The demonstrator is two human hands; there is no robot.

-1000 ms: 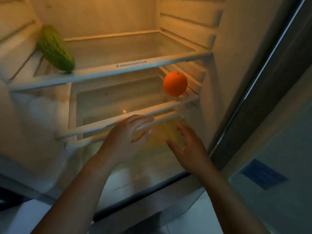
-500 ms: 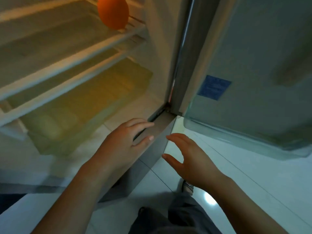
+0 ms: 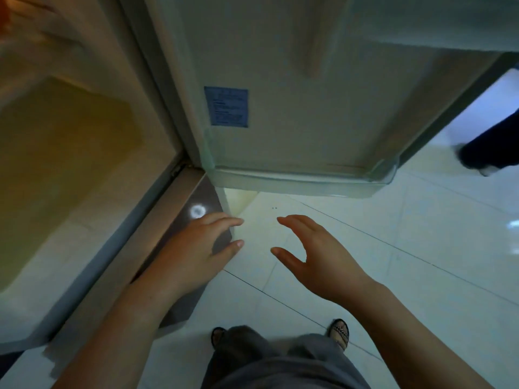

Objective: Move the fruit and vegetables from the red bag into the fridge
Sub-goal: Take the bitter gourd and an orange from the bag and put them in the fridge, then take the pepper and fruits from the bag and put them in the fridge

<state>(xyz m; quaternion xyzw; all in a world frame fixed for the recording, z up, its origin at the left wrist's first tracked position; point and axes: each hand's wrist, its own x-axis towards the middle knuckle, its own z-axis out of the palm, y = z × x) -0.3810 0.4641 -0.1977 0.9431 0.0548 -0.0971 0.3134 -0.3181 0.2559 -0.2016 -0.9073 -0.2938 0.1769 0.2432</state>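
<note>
A: Big stuff first. Fridge (image 3: 84, 153) open on the left, its door (image 3: 309, 80) swung out far centre, pale tiled floor (image 3: 393, 276) on the right and near.

B: Red bag?

A: Not in view. No fruit or veg visible either, only an orange blur at the far-left top corner, can't tell what it is.

B: Hands?

A: Left hand (image 3: 193, 256) near the fridge's bottom right corner, right hand (image 3: 317, 259) just beside it over the tiles. Both spread, fingers loose, nothing in either palm.

B: Anything smaller?

A: Blue label (image 3: 226, 106) on the door, a sandalled foot (image 3: 340, 331) near the bottom edge.

B: Handling guess for the produce?

A: Judgement only: light, firm pieces, round ones roll, skins can be slick and bruise if squeezed. Cup each from below around its widest part; long pieces, hold mid-length. The bag is likely soft, so spread the mouth with one hand.
</note>
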